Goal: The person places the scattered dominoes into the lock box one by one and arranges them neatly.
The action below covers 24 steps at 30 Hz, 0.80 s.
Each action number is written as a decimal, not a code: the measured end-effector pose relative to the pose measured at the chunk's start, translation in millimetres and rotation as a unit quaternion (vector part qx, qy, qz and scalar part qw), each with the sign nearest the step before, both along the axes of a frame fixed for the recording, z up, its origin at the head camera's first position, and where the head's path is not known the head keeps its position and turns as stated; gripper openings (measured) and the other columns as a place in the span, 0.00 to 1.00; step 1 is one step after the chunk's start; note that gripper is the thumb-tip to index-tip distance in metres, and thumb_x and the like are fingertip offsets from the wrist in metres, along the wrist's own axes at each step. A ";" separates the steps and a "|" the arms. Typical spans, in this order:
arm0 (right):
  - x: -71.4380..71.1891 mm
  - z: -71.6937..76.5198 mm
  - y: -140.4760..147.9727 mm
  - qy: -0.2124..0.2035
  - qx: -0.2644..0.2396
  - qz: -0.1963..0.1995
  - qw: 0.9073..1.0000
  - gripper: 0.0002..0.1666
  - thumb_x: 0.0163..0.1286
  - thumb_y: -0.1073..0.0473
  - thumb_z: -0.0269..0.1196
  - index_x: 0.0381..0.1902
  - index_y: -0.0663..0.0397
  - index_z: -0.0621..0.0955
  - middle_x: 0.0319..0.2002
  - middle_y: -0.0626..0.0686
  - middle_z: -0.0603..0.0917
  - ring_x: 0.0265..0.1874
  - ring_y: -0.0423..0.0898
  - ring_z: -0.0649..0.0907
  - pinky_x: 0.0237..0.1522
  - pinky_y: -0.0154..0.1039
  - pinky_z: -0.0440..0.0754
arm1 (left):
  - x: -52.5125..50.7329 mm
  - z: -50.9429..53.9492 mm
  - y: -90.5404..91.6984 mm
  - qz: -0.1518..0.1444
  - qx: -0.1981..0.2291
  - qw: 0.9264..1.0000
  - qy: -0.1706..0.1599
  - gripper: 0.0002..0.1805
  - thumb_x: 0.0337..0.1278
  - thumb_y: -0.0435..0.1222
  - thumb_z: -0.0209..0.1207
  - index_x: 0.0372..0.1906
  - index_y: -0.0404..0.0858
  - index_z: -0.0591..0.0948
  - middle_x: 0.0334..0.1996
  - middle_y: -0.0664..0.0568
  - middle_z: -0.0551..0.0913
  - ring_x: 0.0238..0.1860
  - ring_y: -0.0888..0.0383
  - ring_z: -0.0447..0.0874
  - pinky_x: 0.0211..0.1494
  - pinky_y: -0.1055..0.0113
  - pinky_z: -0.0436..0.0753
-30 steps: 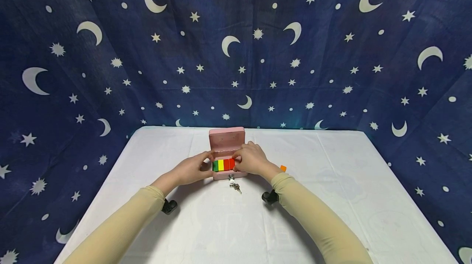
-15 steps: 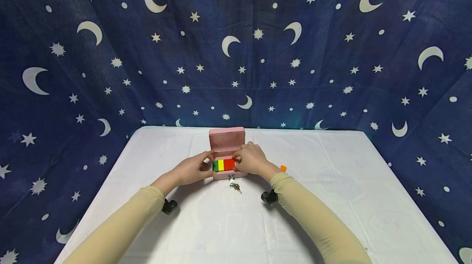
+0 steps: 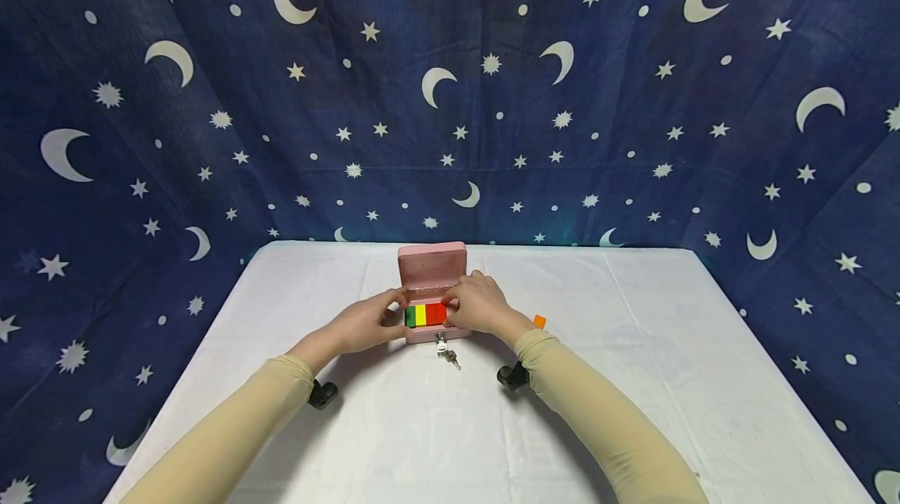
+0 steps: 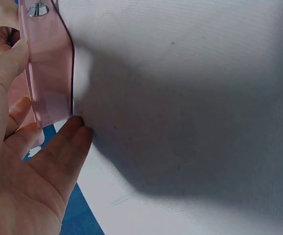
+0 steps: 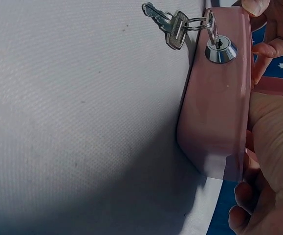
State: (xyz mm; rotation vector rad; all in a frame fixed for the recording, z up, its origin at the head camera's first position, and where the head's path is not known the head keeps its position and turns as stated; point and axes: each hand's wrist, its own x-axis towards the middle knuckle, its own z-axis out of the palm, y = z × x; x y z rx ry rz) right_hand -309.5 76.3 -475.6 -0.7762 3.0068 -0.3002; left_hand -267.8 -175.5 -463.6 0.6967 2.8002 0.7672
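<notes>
A small pink cash box (image 3: 432,266) stands on the table with its lid raised. Inside it, a green block (image 3: 410,316), a yellow block (image 3: 420,315) and red blocks (image 3: 434,314) lie side by side in a row. The left hand (image 3: 362,326) grips the left end of the box, its thumb on the front rim in the left wrist view. Reaching into the right part of the box, the right hand (image 3: 483,305) pinches the rightmost red block between thumb and fingers. That hand covers the box's right end. Keys (image 5: 177,29) hang from the front lock (image 5: 221,51).
An orange block (image 3: 539,321) lies on the table just right of the right wrist. White cloth covers the table (image 3: 422,434). A dark blue curtain (image 3: 450,121) with moons and stars hangs behind and at both sides.
The thin line between the red blocks has closed up, the rightmost one having shifted slightly left with the right hand's fingers. The left hand has stayed in place.
</notes>
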 end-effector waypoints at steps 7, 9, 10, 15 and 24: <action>1.0 1.7 -0.1 -0.004 -0.004 0.001 1.000 0.23 0.54 0.43 0.77 0.48 0.36 0.89 0.35 0.41 0.78 0.39 0.44 0.70 0.42 0.40 0.67 | 0.3 0.2 -0.1 0.000 -0.002 1.000 -0.001 0.25 0.60 0.52 0.68 0.55 0.43 0.76 0.74 0.46 0.68 0.55 0.52 0.84 0.58 0.53 0.79; 1.0 2.1 0.0 -0.004 -0.003 0.002 1.000 0.23 0.54 0.43 0.77 0.49 0.36 0.89 0.36 0.41 0.79 0.40 0.44 0.70 0.42 0.40 0.68 | 0.3 0.3 -0.3 0.000 -0.002 1.000 -0.001 0.25 0.60 0.52 0.68 0.55 0.44 0.76 0.74 0.46 0.67 0.55 0.52 0.84 0.58 0.53 0.79; 0.9 2.1 0.2 -0.004 -0.003 0.003 1.000 0.23 0.54 0.43 0.77 0.49 0.37 0.89 0.37 0.41 0.80 0.40 0.44 0.71 0.43 0.40 0.68 | 0.3 0.3 -0.3 0.000 -0.002 1.000 -0.001 0.25 0.60 0.52 0.68 0.55 0.44 0.76 0.74 0.46 0.67 0.55 0.52 0.84 0.58 0.52 0.79; 0.3 2.1 1.4 -0.003 -0.005 0.006 1.000 0.23 0.55 0.43 0.76 0.50 0.37 0.89 0.41 0.43 0.82 0.42 0.45 0.72 0.44 0.41 0.70 | 0.2 0.0 -0.3 0.000 -0.002 1.000 -0.002 0.25 0.60 0.52 0.68 0.55 0.44 0.76 0.75 0.46 0.67 0.55 0.52 0.84 0.58 0.52 0.80; 0.7 3.3 4.4 -0.028 -0.056 0.013 0.998 0.23 0.56 0.45 0.75 0.51 0.40 0.89 0.41 0.44 0.83 0.40 0.45 0.71 0.40 0.40 0.69 | -0.4 -0.2 -0.1 0.000 -0.001 1.000 0.001 0.25 0.60 0.51 0.68 0.56 0.44 0.76 0.74 0.46 0.68 0.55 0.53 0.84 0.58 0.53 0.80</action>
